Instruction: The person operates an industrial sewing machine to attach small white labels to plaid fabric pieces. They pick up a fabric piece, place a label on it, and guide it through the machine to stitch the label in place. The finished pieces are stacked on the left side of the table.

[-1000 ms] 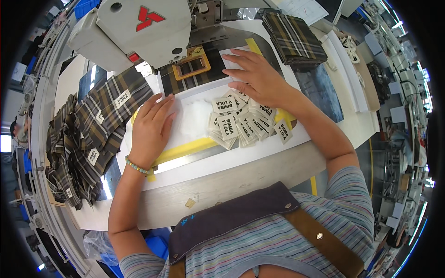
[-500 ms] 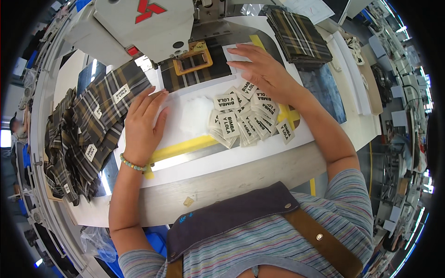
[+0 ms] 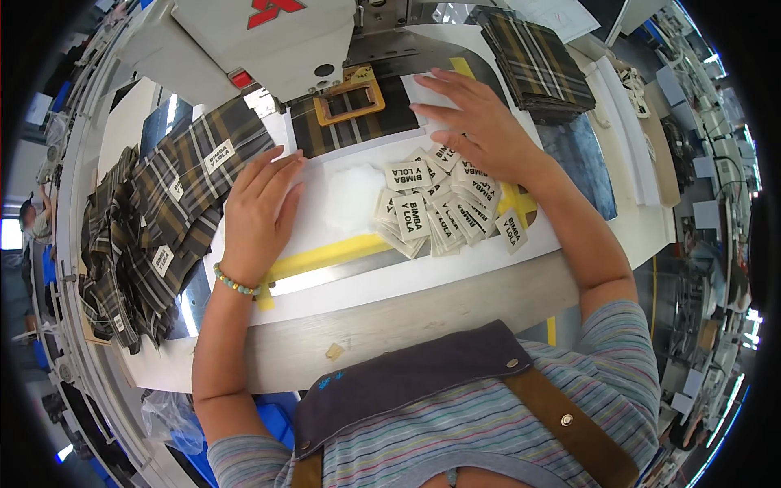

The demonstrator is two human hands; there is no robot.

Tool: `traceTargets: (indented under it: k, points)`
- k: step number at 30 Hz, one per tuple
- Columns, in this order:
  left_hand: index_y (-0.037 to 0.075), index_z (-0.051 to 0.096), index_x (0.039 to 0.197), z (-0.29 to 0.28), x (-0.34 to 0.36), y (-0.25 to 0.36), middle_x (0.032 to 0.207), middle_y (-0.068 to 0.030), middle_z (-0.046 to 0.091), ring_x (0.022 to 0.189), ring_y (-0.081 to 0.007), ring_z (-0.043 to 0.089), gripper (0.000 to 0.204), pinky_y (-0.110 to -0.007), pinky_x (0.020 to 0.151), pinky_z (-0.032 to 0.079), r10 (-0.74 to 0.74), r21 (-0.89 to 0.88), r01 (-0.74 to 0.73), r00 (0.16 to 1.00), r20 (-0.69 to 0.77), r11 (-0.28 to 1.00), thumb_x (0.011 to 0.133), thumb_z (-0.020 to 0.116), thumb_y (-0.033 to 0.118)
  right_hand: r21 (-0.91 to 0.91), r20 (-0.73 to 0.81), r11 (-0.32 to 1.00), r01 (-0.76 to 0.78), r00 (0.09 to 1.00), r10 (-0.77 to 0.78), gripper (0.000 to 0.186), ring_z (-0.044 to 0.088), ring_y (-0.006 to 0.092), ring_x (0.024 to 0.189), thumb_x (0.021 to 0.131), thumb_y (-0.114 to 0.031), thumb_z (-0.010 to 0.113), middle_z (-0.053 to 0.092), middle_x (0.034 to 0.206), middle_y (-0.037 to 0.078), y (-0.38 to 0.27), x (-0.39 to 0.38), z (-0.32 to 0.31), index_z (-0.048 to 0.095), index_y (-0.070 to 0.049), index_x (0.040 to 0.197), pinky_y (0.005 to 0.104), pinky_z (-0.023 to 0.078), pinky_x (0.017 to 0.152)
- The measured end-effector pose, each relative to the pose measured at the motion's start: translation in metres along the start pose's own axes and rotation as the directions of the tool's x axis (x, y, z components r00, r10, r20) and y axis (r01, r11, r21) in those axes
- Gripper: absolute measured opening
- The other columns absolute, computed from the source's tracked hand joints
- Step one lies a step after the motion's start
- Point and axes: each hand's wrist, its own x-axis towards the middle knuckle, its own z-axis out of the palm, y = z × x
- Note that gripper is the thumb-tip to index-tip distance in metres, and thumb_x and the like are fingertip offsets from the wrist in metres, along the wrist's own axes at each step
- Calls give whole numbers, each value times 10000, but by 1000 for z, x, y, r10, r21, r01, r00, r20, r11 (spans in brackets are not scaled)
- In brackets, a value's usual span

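1. Across the lower middle of the frame we see a pale worktable point(image 3: 455, 302), with a sewing machine point(image 3: 260, 53) at upper left.
2. At upper centre we find a plaid piece point(image 3: 350, 137) under an amber frame point(image 3: 351, 119).
3. Left of centre, we see the left hand point(image 3: 262, 203), fingers extended, near the piece's lower left corner.
4. Right of upper centre, the right hand point(image 3: 486, 126) spreads its fingers beside a label heap point(image 3: 443, 203); we cannot tell whether they touch.
5. We see a plaid stack point(image 3: 541, 65) at upper right.
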Motion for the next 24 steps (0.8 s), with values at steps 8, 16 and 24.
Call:
traceTargets:
  k: [8,16,24]
  points:
    - [17,692,1170,-1,2,2,1173,-107,725,1191,-335,633,349,-412,985,524,44,-5,-44,999,6,999,824,731,-15,55,108,998,13,994,-19,370,329,321,1500,1011,-290,581,476,1564,81,0,-3,1,706,-105,1306,457,278,1229]
    - [8,687,1134,-1,4,3,1156,-123,709,1137,-334,641,321,-419,972,529,26,-34,-25,999,30,999,818,743,9,159,79,987,10,997,-22,348,353,322,1484,1012,-285,598,507,1536,87,1,-3,1,719,-90,1273,457,308,1213]
    - [2,691,1143,-3,2,5,1160,-136,701,1116,-339,644,302,-418,969,519,36,0,-36,999,10,999,842,712,-19,257,-93,965,-49,993,75,297,641,296,1159,915,-221,719,695,1253,148,5,4,-73,749,-60,1164,411,500,989]
